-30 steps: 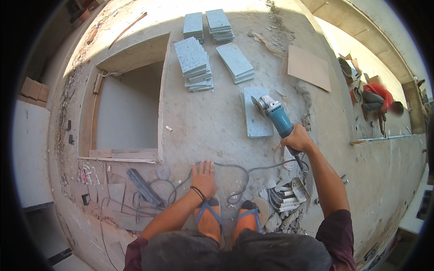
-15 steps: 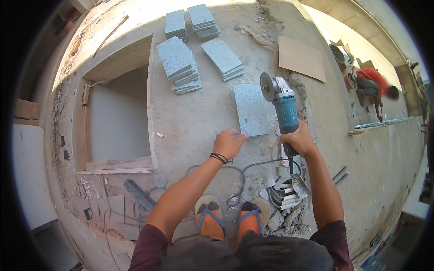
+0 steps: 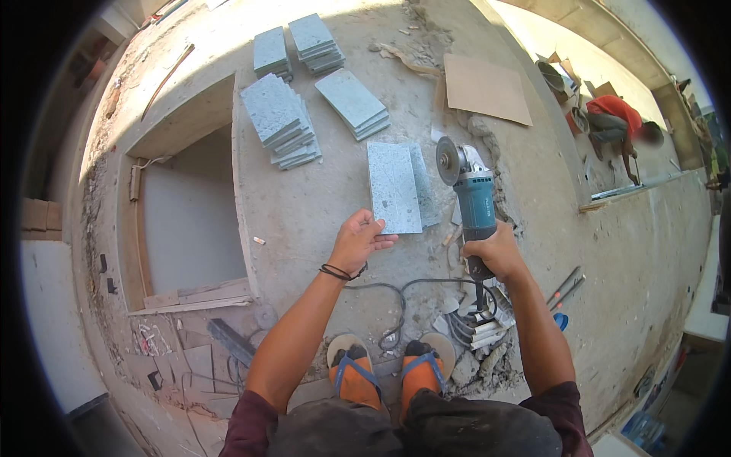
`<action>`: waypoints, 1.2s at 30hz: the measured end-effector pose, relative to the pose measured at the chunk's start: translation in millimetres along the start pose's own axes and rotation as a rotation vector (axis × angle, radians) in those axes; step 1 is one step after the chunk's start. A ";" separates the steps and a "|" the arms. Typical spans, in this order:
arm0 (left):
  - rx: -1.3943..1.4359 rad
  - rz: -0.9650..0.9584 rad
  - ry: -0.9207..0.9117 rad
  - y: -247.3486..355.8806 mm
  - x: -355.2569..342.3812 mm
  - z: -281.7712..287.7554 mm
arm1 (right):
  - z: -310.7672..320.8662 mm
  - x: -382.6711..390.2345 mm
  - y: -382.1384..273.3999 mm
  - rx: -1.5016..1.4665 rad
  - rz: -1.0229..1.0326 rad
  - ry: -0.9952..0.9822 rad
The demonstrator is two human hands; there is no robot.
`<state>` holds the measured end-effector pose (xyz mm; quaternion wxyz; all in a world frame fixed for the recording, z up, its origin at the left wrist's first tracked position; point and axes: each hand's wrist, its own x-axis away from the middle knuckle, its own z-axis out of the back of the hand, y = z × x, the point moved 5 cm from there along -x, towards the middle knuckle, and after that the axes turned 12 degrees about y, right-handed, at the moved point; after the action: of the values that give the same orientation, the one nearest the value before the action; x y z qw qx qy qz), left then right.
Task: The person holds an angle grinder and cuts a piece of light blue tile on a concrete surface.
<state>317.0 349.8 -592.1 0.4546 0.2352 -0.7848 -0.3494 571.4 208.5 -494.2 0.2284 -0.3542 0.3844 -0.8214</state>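
My right hand is wrapped round a teal and black angle grinder, whose metal disc points away from me, just right of two pale speckled tiles. My left hand pinches the lower left corner of the top tile, which is offset leftward over the tile beneath it. Beyond them stand several stacks of the same pale tiles, and one lower pile beside them. The grinder's black cord curves across the dusty concrete between my hands and my sandalled feet.
A framed opening is on the left, a cardboard sheet at upper right. Rubble and broken pieces lie by my right foot, a dark bar at lower left. Another person in red bends in a recess on the right.
My left hand rose from near my feet to the tiles and has drawn the top tile leftward. The grinder came off the tiles to their right and turned more upright.
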 end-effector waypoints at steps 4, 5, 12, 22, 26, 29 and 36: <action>0.064 -0.043 0.066 -6.8 46.1 41.3 | -21.7 -13.3 0.8 0.046 0.014 -0.005; 0.064 -0.049 0.103 -11.1 57.3 53.7 | -26.4 -16.9 -0.1 0.064 0.022 -0.005; 0.140 -0.024 0.301 -64.8 111.2 150.9 | -68.4 -33.6 -11.1 0.152 -0.024 -0.025; 0.127 0.016 0.332 -94.8 119.1 168.6 | -71.3 -49.6 -12.4 0.271 0.039 -0.002; 0.085 0.048 0.369 -98.4 111.5 166.5 | -66.1 -59.6 -4.2 0.293 0.056 0.029; 0.049 0.063 0.392 -98.4 110.0 163.9 | -66.6 -62.4 -1.2 0.272 0.025 0.005; -0.053 0.082 0.441 -104.6 106.2 173.6 | -70.1 -62.9 -4.1 0.257 0.026 0.016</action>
<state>119.4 267.5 -673.0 0.6349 0.2618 -0.6661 -0.2910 558.4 284.6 -548.3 0.2793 -0.3107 0.2822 -0.8636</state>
